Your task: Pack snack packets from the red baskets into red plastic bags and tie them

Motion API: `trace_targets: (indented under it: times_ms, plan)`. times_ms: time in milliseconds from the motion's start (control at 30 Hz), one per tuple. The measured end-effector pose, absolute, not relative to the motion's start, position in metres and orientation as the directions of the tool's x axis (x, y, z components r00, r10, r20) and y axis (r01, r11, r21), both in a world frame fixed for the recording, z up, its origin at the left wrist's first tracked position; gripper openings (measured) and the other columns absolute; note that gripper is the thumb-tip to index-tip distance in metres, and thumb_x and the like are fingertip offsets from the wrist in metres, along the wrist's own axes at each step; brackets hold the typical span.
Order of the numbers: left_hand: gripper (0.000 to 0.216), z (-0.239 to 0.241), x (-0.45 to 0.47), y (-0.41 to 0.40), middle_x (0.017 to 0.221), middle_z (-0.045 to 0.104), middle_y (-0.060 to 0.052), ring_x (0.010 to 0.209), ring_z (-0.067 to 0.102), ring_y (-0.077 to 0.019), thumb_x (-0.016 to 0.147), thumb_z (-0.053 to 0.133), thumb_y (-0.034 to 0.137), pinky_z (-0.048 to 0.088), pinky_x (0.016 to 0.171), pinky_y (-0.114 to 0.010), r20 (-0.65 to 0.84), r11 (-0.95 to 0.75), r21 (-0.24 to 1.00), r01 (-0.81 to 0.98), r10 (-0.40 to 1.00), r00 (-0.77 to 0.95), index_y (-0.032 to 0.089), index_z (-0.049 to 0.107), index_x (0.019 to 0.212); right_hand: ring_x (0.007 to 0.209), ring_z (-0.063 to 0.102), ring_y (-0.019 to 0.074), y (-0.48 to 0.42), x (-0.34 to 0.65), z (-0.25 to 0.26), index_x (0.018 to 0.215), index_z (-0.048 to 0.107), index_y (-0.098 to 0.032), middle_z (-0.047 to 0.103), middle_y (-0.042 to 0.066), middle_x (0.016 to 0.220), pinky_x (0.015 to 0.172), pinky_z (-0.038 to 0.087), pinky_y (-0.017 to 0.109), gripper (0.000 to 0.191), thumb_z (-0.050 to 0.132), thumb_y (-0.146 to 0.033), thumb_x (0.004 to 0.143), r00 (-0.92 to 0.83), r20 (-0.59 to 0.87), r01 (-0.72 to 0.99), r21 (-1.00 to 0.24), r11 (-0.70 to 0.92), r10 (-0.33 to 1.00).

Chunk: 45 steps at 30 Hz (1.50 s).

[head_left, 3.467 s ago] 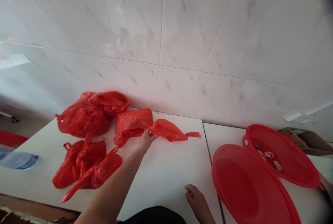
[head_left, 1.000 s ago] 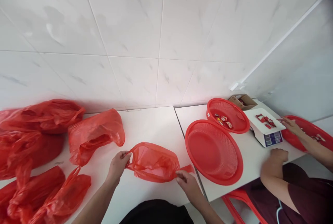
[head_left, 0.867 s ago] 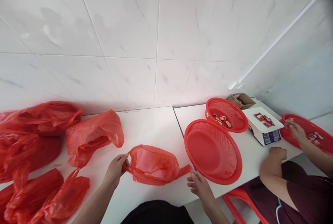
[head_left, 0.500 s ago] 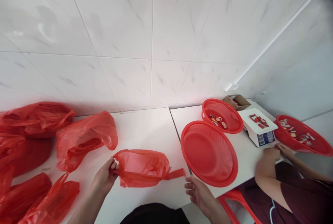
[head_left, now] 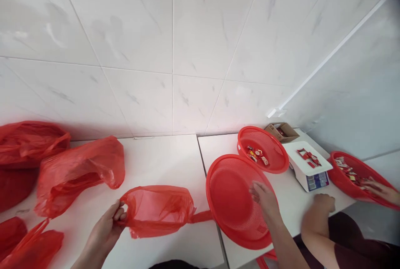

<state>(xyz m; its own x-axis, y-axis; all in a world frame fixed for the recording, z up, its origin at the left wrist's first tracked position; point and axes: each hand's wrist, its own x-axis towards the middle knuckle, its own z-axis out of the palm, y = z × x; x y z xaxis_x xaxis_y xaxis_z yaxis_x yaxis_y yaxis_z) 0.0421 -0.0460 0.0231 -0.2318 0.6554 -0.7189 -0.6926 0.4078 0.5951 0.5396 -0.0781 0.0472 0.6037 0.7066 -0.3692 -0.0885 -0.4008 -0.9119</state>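
Note:
My left hand (head_left: 108, 227) pinches the left end of a red plastic bag (head_left: 159, 210), which lies stretched on the white table with its mouth open toward me. A strap of the bag trails right, to the rim of a large red mesh basket (head_left: 215, 219). Over that basket hovers my right hand (head_left: 265, 200), its fingers loosely bent and apart, with nothing visible in them. Just behind it stands a smaller red basket (head_left: 279, 162) with a few wrapped sweets (head_left: 256, 153) inside.
More red plastic bags (head_left: 83, 169) crowd the left. At right, a white scale (head_left: 304, 146) carries red packets, beside a cardboard box (head_left: 289, 133). A co-worker's hand (head_left: 379, 189) reaches into another red basket (head_left: 387, 181) of wrapped sweets. A tiled wall closes the back.
My right hand has left the bag's strap and moved right, over the large basket. My left hand keeps hold of the bag. The co-worker's one hand has gone into the far basket.

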Motion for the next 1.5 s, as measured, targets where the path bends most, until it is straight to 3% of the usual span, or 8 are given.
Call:
trace_targets:
  times_ms: [300,433,600,767,900,1067,1267,1500]
  plan:
    - [0.028,0.024,0.056,-0.06,0.045,0.03,0.011,0.042,0.036,-0.0049,0.071,0.074,0.037,0.03,0.042,-0.015,-0.641,0.378,0.67,-0.639,0.729,-0.24,0.015,0.063,0.084,0.087,0.066,0.0224,-0.072,0.419,0.054,0.102,0.063,-0.021,0.07,0.008,0.093,0.074,0.054,0.034,0.036,0.056,-0.049,0.081,0.199,-0.376,0.108,-0.909,-0.402,0.905]
    - [0.04,0.026,0.055,-0.065,0.048,0.031,0.012,0.045,0.035,-0.0044,0.066,0.078,0.04,0.028,0.045,-0.016,-0.599,0.409,0.717,-0.564,0.776,-0.198,0.016,0.062,0.094,0.091,0.067,0.0229,-0.076,0.339,0.044,0.102,0.065,-0.021,0.071,0.008,0.097,0.081,0.052,0.036,0.03,0.05,-0.042,0.085,-0.171,-0.324,0.267,-0.924,-0.273,0.93]
    - [0.047,0.029,0.051,-0.074,0.051,0.034,0.012,0.046,0.03,-0.0048,0.072,0.074,0.038,0.026,0.047,-0.018,-0.538,0.428,0.786,-0.446,0.829,-0.152,0.018,0.059,0.112,0.113,0.06,0.0268,-0.074,0.289,0.012,0.109,0.067,-0.018,0.066,0.012,0.119,0.101,0.042,0.043,0.034,0.049,-0.022,0.08,-0.334,-0.303,0.541,-0.837,-0.081,0.893]
    - [0.053,0.029,0.037,-0.081,0.05,0.037,0.011,0.046,0.031,-0.0056,0.073,0.071,0.042,0.028,0.048,-0.018,-0.525,0.438,0.816,-0.377,0.835,-0.164,0.019,0.057,0.118,0.121,0.052,0.0245,-0.086,0.298,0.011,0.116,0.062,-0.025,0.059,0.008,0.128,0.106,0.038,0.041,0.035,0.048,-0.027,0.084,-0.041,-0.082,0.403,-0.913,-0.059,0.996]
    - [0.052,0.024,0.025,-0.082,0.05,0.038,0.012,0.045,0.033,-0.0059,0.069,0.073,0.042,0.028,0.047,-0.018,-0.537,0.429,0.808,-0.405,0.818,-0.205,0.019,0.058,0.114,0.108,0.058,0.025,-0.103,0.314,-0.003,0.131,0.05,-0.026,0.054,0.009,0.132,0.091,0.048,0.039,0.053,0.051,-0.023,0.077,0.179,-0.232,0.339,-0.898,-0.281,0.956]
    - [0.048,0.017,0.016,-0.081,0.05,0.036,0.012,0.045,0.033,-0.0046,0.067,0.075,0.036,0.028,0.048,-0.017,-0.549,0.408,0.785,-0.466,0.807,-0.219,0.018,0.059,0.109,0.103,0.061,0.0224,-0.106,0.307,-0.04,0.134,0.044,-0.024,0.058,0.008,0.129,0.085,0.048,0.034,0.068,0.054,-0.017,0.067,0.042,-0.353,0.332,-0.877,-0.347,0.935]
    - [0.048,0.013,0.003,-0.082,0.049,0.036,0.013,0.045,0.035,-0.0044,0.065,0.076,0.035,0.031,0.049,-0.017,-0.539,0.375,0.801,-0.468,0.791,-0.289,0.02,0.06,0.108,0.066,0.056,0.0174,-0.094,0.308,-0.042,0.07,0.059,-0.021,0.064,0.001,0.068,0.061,0.039,0.027,0.006,0.054,-0.024,0.071,-0.071,-0.445,0.516,-0.782,-0.349,0.893]
    - [0.047,0.015,-0.014,-0.088,0.057,0.046,0.009,0.051,0.043,-0.0078,0.064,0.074,0.039,0.037,0.054,-0.021,-0.523,0.415,0.844,-0.34,0.778,-0.348,0.02,0.06,0.104,0.045,0.04,0.0088,-0.096,0.327,-0.012,0.069,0.049,-0.021,0.06,-0.002,0.059,0.047,0.028,0.024,0.024,0.049,-0.041,0.081,-0.146,-0.574,0.401,-0.779,-0.482,0.806]
